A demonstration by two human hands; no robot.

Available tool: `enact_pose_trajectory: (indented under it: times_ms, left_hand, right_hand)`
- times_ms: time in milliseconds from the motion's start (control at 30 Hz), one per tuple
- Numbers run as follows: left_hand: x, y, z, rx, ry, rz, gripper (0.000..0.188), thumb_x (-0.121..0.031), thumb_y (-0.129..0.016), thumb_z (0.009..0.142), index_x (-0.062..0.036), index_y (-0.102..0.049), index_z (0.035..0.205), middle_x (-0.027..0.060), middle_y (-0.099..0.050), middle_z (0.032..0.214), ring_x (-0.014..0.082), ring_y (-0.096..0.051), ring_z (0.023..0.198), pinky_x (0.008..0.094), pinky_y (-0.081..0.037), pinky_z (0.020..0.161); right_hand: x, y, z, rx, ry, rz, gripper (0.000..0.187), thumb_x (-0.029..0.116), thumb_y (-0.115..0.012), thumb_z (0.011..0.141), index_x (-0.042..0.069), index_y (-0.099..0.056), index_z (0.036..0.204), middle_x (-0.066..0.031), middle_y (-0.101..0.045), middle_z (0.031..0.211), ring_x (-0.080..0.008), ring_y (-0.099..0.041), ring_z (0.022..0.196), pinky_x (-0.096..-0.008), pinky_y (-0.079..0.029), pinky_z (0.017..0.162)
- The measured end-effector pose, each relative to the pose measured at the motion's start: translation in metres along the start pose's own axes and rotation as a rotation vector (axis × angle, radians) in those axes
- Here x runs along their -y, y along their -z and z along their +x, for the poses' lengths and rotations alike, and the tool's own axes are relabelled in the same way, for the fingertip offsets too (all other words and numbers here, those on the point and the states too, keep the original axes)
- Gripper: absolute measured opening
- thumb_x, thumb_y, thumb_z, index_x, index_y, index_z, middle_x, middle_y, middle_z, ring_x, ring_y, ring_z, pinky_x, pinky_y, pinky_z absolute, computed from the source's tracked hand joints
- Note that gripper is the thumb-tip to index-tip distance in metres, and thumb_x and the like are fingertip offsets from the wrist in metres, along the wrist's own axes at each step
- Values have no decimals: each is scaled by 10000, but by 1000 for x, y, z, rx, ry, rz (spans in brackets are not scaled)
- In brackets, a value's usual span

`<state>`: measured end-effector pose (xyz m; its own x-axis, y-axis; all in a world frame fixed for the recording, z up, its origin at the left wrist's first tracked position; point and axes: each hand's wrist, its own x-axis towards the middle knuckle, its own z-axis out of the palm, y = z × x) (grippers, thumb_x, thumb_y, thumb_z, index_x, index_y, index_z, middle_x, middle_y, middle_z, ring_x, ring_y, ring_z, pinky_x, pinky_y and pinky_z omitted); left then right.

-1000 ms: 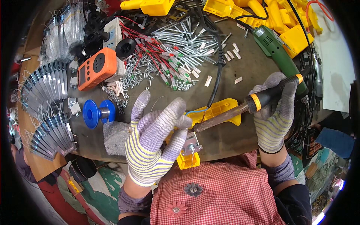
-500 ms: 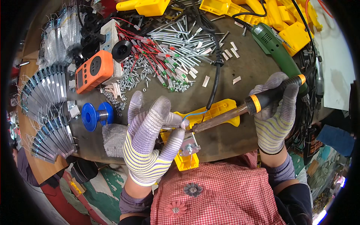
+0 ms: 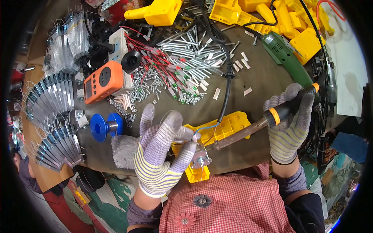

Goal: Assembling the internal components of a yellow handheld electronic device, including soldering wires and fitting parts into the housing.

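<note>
1. Along the near edge of the bench (image 3: 258,75), the two gloved hands work close together, both grasping something.
2. The left hand (image 3: 160,157) pinches the end of a blue wire (image 3: 208,126) between thumb and forefinger, the other fingers raised.
3. The right hand (image 3: 288,126) is wrapped round the dark, orange-banded handle of a soldering iron (image 3: 244,133), whose shaft slants down leftward toward the left thumb. Whether its tip touches anything, I cannot tell.
4. Just below that tip sits a small metal bracket (image 3: 202,159), above the near end of a yellow casing (image 3: 233,127); the casing's ribbed far part lies behind the iron.
5. The blue wire comes out of a black cable (image 3: 224,99) running down from the far side.
6. Left of the left hand are bubble wrap (image 3: 125,153) and a blue spool (image 3: 98,128); beyond the spool stands an orange meter (image 3: 103,83).
7. Farther off, loose screws (image 3: 144,87) and long bolts (image 3: 194,48) lie heaped; a green power tool (image 3: 289,60) rests at the right.
</note>
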<state>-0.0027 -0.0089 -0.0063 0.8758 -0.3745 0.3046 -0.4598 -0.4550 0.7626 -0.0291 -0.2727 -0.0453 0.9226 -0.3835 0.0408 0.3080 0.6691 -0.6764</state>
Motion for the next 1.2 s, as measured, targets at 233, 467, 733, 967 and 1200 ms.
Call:
enact_pose_trajectory:
  times_ms: [233,467,733,967,1200]
  left_hand:
    - [2,2,1,17,-53,27,682,3,-748,782,-69,-511,1417,25,-748,900,211,-725,831,539,-257,1185]
    - [3,3,7,36,-126,65,856,124,-708,734,-68,-411,1514,72,-725,813,160,-716,749,436,-358,1150]
    - [1,1,0,16,-13,23,649,9,-751,776,-72,-539,1385,20,-748,891,206,-728,818,547,-267,1180]
    - [1,1,2,17,-61,39,634,7,-740,784,-60,-536,1380,32,-760,885,222,-739,848,544,-237,1194]
    - [2,1,1,5,-50,30,667,8,-744,783,-70,-521,1407,25,-760,881,218,-735,852,547,-240,1192]
  right_hand:
    - [2,-16,-1,-94,-54,-97,331,417,-530,1038,88,-543,1063,-21,-541,846,-150,-527,625,-301,-437,591]
    - [-3,-24,1,-274,-13,-202,454,507,-546,1014,54,-540,982,-14,-517,781,-115,-491,604,-249,-399,553]
    - [1,-17,1,-177,-45,-187,443,494,-538,1022,52,-538,990,-17,-520,787,-130,-505,610,-263,-420,558]
    - [-1,-19,1,-230,-27,-184,429,476,-535,1026,49,-538,995,-22,-523,801,-135,-518,626,-275,-434,569]
    - [1,-19,1,-203,-38,-202,420,462,-534,1030,43,-533,999,-24,-515,805,-136,-512,624,-278,-433,571]
